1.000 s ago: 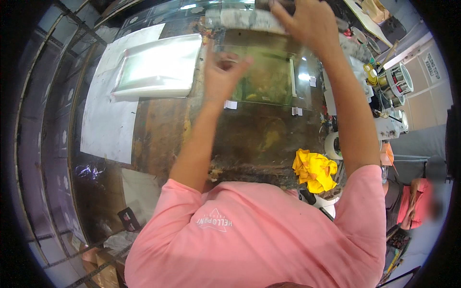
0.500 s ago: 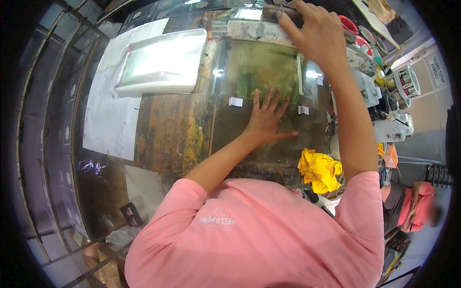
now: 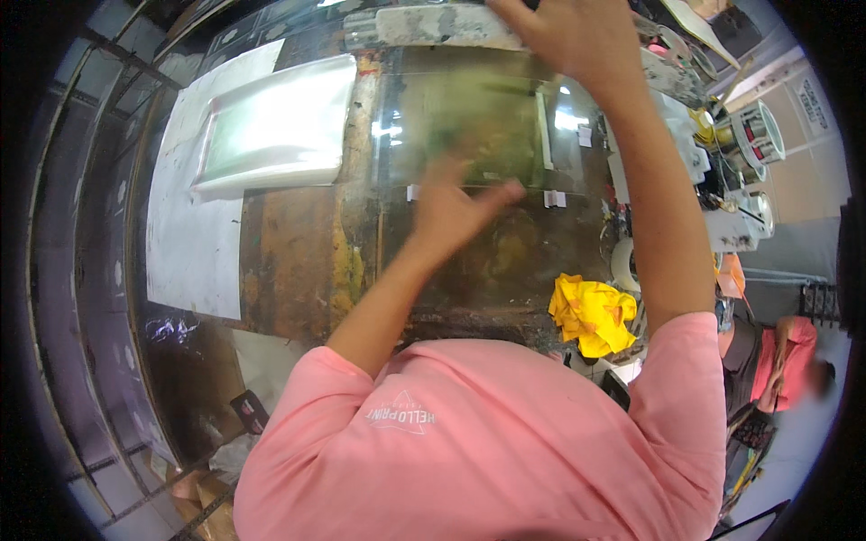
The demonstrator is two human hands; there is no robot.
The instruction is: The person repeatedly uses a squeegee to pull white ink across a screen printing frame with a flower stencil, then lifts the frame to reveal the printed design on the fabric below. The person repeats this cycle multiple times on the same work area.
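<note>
My left hand (image 3: 449,206) is over the near edge of a see-through, greenish-yellow panel (image 3: 492,108). Its fingers are smeared by motion, but the thumb sticks out to the right and the hand looks spread with nothing in it. At the top edge of the picture is my right hand (image 3: 582,41), reaching past the panel's far right corner. Its fingertips are cut off, so what it holds is hidden. Small white tabs (image 3: 555,198) sit along the panel's near side. A pale, stained bar (image 3: 442,27) runs along its far side.
Left of the panel, a stack of shiny clear sheets (image 3: 280,122) lies on white paper (image 3: 194,261) on the stained wooden table (image 3: 289,261). A crumpled yellow cloth (image 3: 593,316) is at the near right. Cans (image 3: 758,131) stand farther right. Another person (image 3: 783,361) is at far right.
My left hand, earlier spread flat at the panel's near edge, has shifted left and is now blurred. My right hand has moved up, partly out of the picture. The whole view has shifted slightly.
</note>
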